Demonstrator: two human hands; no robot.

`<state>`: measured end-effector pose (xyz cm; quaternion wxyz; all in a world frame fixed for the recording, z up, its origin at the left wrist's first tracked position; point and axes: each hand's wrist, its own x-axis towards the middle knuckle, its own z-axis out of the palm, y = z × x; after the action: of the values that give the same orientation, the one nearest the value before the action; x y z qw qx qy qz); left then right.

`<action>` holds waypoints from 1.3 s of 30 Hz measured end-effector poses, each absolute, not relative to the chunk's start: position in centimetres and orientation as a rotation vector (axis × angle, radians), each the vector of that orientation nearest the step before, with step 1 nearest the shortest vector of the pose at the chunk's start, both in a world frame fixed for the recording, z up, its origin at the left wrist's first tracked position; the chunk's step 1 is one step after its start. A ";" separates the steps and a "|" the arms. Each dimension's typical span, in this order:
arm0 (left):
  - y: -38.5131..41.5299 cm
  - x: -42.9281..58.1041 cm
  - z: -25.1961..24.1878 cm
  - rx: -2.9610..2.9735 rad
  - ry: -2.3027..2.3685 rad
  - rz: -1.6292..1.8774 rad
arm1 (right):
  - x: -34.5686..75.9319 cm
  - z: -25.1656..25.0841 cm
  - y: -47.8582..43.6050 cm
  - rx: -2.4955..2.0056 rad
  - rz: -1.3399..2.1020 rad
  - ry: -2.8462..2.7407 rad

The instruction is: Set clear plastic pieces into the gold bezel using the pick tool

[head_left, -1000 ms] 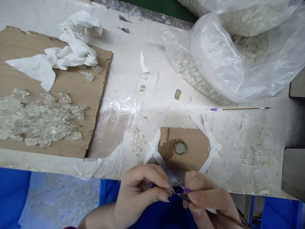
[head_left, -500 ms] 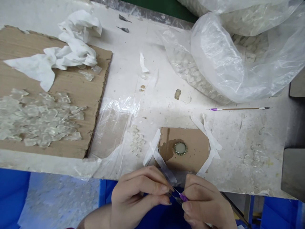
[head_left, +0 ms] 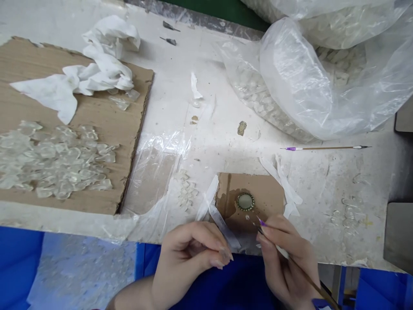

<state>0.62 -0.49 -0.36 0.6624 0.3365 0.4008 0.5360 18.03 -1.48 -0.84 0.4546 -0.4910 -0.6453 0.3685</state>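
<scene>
The fine brush [head_left: 262, 223] sits in our right hand [head_left: 287, 262], gripped like a pen between thumb and fingers, its purple-banded end pointing up and left and its brown shaft running down past the wrist toward the lower right. We see its tip just beside a bottle cap [head_left: 245, 201] that lies open side up on a small cardboard piece [head_left: 271, 196] at the near edge of the table [head_left: 219, 107]. Our left hand [head_left: 190, 258] hovers near the table edge with thumb and fingertips pinched together; we cannot tell whether anything is caught between them. White tape strips [head_left: 222, 224] curl around the small cardboard. A second brush [head_left: 325, 148] lies flat on the table further back, well apart from the hands. To the left, a large cardboard sheet [head_left: 97, 116] carries a spread of clear pieces [head_left: 54, 161] and a crumpled white tissue [head_left: 97, 69]. A plastic bag [head_left: 297, 77] holding more clear pieces fills the far right.
</scene>
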 end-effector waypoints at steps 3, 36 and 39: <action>-0.4 0.8 -0.4 0.701 0.887 1.207 | 17.8 -1.1 -0.1 -1.194 0.667 -1.796; -0.4 0.5 -0.2 0.644 0.845 1.141 | 16.9 0.7 -1.4 -0.931 1.303 -1.338; -0.3 0.4 -0.2 0.700 0.893 1.145 | 17.1 0.7 -1.5 -0.934 1.316 -1.365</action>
<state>0.42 -0.32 -0.15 0.6924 0.3133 0.3996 0.5126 17.08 -1.54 0.70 0.4917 -0.3847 -0.5622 0.5423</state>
